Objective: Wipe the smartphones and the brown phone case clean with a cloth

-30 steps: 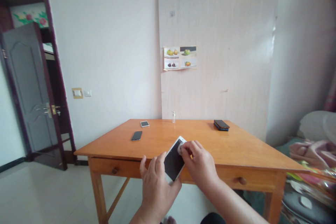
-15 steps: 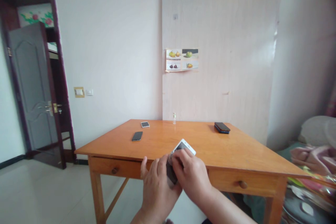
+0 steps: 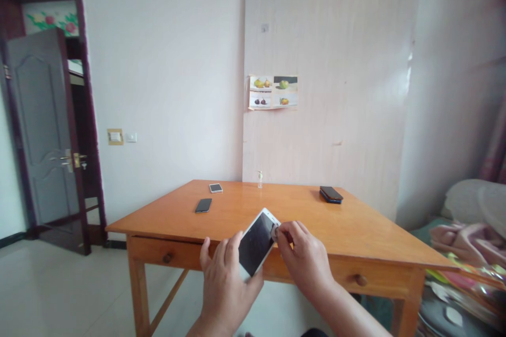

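Observation:
A white smartphone (image 3: pixel 256 246) with a dark screen is tilted in front of me, above the table's near edge. My left hand (image 3: pixel 231 279) grips it along its lower left side, with the thumb at the bottom edge. My right hand (image 3: pixel 302 253) is closed, its thumb and fingertips pinching a small greyish wad (image 3: pixel 275 231) against the phone's upper right edge. The wad is mostly covered by the fingers, and its material is unclear.
On the wooden table (image 3: pixel 292 208) lie a dark phone (image 3: pixel 204 205) and a white-edged phone (image 3: pixel 215 188) at left, and stacked dark phones (image 3: pixel 331 194) at right. A clear pump bottle (image 3: pixel 260 180) stands at the back. Fabric (image 3: pixel 458 239) is heaped beyond the table's right side.
My right hand has moved right, from the middle of the phone's screen to its upper right edge, uncovering the screen. The phone has shifted slightly left with my left hand.

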Demonstrator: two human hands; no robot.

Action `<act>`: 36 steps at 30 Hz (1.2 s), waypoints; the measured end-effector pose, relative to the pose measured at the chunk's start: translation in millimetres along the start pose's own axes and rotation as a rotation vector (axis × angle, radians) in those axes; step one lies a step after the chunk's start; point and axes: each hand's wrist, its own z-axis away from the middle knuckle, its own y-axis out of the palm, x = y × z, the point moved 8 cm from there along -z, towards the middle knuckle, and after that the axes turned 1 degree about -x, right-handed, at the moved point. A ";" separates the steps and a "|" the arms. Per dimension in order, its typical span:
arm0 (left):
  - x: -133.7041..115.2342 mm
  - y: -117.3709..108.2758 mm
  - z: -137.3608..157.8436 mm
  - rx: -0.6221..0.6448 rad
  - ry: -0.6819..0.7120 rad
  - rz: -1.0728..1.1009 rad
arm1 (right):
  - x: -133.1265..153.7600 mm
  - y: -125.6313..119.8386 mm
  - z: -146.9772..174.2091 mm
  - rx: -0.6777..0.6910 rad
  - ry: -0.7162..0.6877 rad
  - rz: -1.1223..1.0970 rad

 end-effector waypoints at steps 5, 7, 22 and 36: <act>-14.3 0.8 -0.5 0.008 0.029 0.040 | 2.0 -6.9 -6.8 -0.040 -0.017 0.034; -20.3 2.1 1.0 0.015 0.046 0.062 | 3.5 -9.7 -15.0 -0.062 -0.018 0.049; -22.6 2.0 -2.2 0.046 0.094 0.083 | 4.9 -18.4 -17.5 -0.071 -0.026 0.057; -19.1 11.5 3.4 0.108 0.098 0.116 | 3.4 -9.0 -14.4 -0.019 -0.020 0.102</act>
